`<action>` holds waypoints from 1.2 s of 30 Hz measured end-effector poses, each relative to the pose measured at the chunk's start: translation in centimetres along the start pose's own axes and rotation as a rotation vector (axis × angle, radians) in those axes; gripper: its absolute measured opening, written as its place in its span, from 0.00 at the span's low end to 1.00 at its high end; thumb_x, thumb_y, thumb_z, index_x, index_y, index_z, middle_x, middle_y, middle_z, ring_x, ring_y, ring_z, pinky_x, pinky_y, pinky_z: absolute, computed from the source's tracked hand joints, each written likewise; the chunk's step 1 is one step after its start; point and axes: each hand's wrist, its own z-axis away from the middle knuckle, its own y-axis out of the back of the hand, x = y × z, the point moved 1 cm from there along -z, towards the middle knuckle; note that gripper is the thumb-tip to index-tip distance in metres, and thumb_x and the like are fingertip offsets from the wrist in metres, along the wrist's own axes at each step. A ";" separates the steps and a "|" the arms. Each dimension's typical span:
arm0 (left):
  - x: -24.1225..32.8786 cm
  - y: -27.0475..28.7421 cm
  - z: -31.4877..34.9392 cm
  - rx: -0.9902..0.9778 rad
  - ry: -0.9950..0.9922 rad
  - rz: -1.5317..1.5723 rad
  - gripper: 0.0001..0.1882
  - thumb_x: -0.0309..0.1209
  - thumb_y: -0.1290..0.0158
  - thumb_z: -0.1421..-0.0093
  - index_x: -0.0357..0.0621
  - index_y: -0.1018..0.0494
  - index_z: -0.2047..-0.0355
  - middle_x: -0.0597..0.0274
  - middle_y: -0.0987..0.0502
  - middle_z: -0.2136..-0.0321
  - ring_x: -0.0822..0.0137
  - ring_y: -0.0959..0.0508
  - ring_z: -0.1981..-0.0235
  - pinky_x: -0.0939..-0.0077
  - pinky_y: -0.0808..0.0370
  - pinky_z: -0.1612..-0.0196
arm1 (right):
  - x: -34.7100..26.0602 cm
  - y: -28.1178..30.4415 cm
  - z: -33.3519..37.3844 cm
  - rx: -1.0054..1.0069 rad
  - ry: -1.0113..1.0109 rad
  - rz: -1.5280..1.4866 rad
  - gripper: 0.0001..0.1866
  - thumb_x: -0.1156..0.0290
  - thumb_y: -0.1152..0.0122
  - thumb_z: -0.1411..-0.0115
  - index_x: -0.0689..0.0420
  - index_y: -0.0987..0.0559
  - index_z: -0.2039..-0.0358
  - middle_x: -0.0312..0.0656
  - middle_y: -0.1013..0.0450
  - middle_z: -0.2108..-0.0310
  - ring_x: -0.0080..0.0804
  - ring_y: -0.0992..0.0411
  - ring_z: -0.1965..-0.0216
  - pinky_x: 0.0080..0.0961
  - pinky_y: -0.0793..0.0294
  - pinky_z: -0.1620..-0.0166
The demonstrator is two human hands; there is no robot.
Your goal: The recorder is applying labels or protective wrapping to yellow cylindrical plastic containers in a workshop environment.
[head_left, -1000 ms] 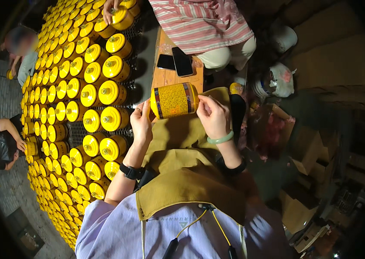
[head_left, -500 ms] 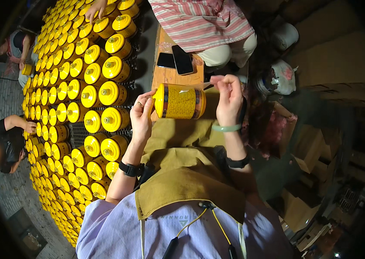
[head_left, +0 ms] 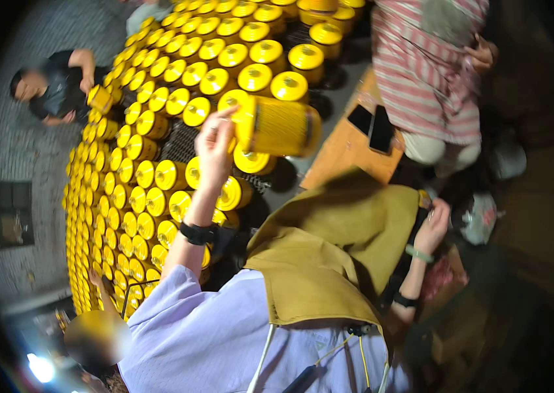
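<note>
My left hand (head_left: pixel 214 141) is closed on the end of a yellow cylinder (head_left: pixel 283 128) with a darker printed band, blurred by motion. It holds the cylinder lying sideways, raised over the near edge of the crowd of similar yellow cylinders (head_left: pixel 288 86), which have round caps with small metal studs. Away to the right, beside the edge of my olive apron (head_left: pixel 362 229), my right hand (head_left: pixel 432 228) has its fingers bent together. A small yellowish bit shows at its fingertips, too small to name.
Two dark phones (head_left: pixel 380 130) lie on a wooden board (head_left: pixel 339 157). Beyond it sits a person in a striped pink apron (head_left: pixel 421 78). At the left a person in black (head_left: pixel 61 88) handles another cylinder. A whitish bag (head_left: pixel 480 219) and an open carton (head_left: pixel 457 265) stand at right.
My left hand has swung the cylinder leftward over the others. My right hand, formerly drawing clear film off or along the cylinder, has parted from it and dropped to the right. The view has turned.
</note>
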 end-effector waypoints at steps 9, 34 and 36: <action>-8.3 25.1 -6.3 0.555 -0.085 -0.696 0.08 0.26 0.46 0.38 0.31 0.22 0.67 0.55 0.21 0.58 0.67 0.21 0.63 0.76 0.26 0.58 | 1.9 -0.5 5.2 -0.202 -0.325 0.192 0.10 0.67 0.46 0.35 0.62 0.24 0.62 0.45 0.25 0.75 0.45 0.25 0.70 0.36 0.28 0.63; -16.0 18.6 -9.0 -0.116 -0.235 -0.961 0.04 0.22 0.43 0.47 0.36 0.27 0.71 0.48 0.25 0.74 0.47 0.24 0.71 0.59 0.28 0.68 | -15.0 -3.8 -10.1 -0.203 0.368 -0.128 0.17 0.86 0.59 0.40 0.62 0.24 0.55 0.44 0.26 0.68 0.33 0.26 0.72 0.24 0.25 0.69; -16.4 18.6 -9.1 -0.197 -0.223 -0.948 0.04 0.19 0.44 0.48 0.35 0.27 0.72 0.48 0.24 0.73 0.47 0.24 0.70 0.60 0.27 0.66 | -13.8 -3.7 -8.4 -0.249 0.274 -0.086 0.16 0.86 0.60 0.38 0.64 0.22 0.60 0.42 0.28 0.68 0.27 0.28 0.73 0.20 0.27 0.70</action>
